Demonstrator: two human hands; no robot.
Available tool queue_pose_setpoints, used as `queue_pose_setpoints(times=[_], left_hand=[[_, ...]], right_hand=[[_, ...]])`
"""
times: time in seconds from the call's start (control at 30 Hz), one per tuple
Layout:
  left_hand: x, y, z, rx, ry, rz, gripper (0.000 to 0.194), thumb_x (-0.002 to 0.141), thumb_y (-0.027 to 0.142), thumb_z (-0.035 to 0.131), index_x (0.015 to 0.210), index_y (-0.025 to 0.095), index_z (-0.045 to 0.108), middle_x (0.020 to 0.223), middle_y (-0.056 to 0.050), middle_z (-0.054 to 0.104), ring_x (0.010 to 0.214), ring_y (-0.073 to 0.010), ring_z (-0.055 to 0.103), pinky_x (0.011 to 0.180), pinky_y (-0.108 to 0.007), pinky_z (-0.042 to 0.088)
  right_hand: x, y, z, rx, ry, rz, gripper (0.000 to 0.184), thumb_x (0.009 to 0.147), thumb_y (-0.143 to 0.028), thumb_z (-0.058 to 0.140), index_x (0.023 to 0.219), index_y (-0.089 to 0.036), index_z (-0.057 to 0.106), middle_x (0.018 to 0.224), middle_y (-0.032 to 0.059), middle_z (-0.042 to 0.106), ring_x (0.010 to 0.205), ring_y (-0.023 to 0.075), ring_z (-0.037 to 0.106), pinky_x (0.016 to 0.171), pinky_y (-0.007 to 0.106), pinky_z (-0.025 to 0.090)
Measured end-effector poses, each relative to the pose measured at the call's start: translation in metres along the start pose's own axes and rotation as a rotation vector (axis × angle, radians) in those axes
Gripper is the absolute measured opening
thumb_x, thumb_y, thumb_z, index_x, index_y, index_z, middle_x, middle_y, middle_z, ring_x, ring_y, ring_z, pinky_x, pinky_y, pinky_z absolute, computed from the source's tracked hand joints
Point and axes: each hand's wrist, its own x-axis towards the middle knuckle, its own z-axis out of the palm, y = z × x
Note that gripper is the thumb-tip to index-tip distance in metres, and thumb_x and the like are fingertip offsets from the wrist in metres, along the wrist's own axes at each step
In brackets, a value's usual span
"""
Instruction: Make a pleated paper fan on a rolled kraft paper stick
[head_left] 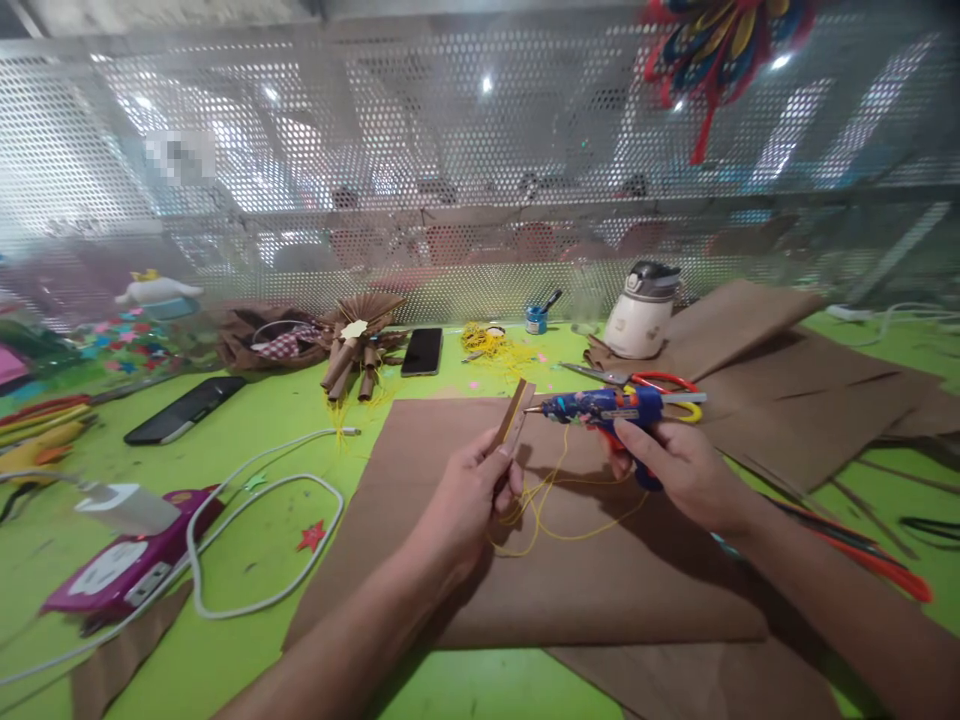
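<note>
Now we are pinching the strip [517, 413] in our left grip [472, 482] and clasping the glue gun [600, 406] in our right grip [686, 462], inward from the worktop [259, 545]'s far edge; we should be steadying the nozzle [534, 409].

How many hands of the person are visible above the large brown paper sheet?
2. The left hand is near the middle, holding a folded brown strip; the right hand, further right, grips a blue glue gun.
</note>
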Motion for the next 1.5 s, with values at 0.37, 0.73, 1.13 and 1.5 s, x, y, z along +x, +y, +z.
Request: queue_pose_setpoints(times=[0.37,0.73,1.13,1.5], left_hand=[[-0.001,0.000,0.002,-0.071,-0.053,-0.021,0.019,0.085,0.027,0.049,0.070,0.017,0.048,0.046,0.007,0.037,0.038,-0.0052,0.026,0.040,-0.019,0.027],[-0.003,0.001,0.003,-0.063,-0.045,-0.024,0.018,0.084,0.027,0.051,0.068,0.017,0.048,0.046,0.007,0.036,0.037,-0.0056,0.027,0.040,-0.020,0.029],[-0.002,0.001,0.001,-0.030,-0.031,-0.026,0.019,0.083,0.029,0.052,0.069,0.017,0.047,0.048,0.006,0.040,0.039,-0.0052,0.028,0.040,-0.019,0.025],[0.003,0.000,-0.002,-0.024,-0.010,-0.006,0.013,0.083,0.028,0.052,0.078,0.016,0.052,0.052,0.006,0.043,0.041,-0.0053,0.028,0.042,-0.019,0.024]], right_hand=[[0.006,0.004,-0.003,0.039,0.063,-0.053,0.040,0.088,-0.051,0.047,0.072,-0.016,0.059,0.064,0.0022,0.057,0.061,0.0122,0.053,0.060,0.024,0.043],[0.006,0.007,-0.004,-0.022,0.129,-0.052,0.041,0.087,-0.053,0.047,0.078,-0.015,0.059,0.067,0.0033,0.058,0.061,0.0137,0.053,0.060,0.027,0.042],[0.001,0.001,0.000,-0.348,0.149,-0.266,0.038,0.091,-0.042,0.042,0.064,-0.018,0.056,0.067,0.0046,0.061,0.068,0.0176,0.055,0.067,0.029,0.043],[-0.008,-0.009,0.007,-0.370,0.026,-0.310,0.034,0.091,-0.036,0.043,0.063,-0.020,0.054,0.062,0.0022,0.057,0.061,0.0159,0.053,0.061,0.027,0.042]])
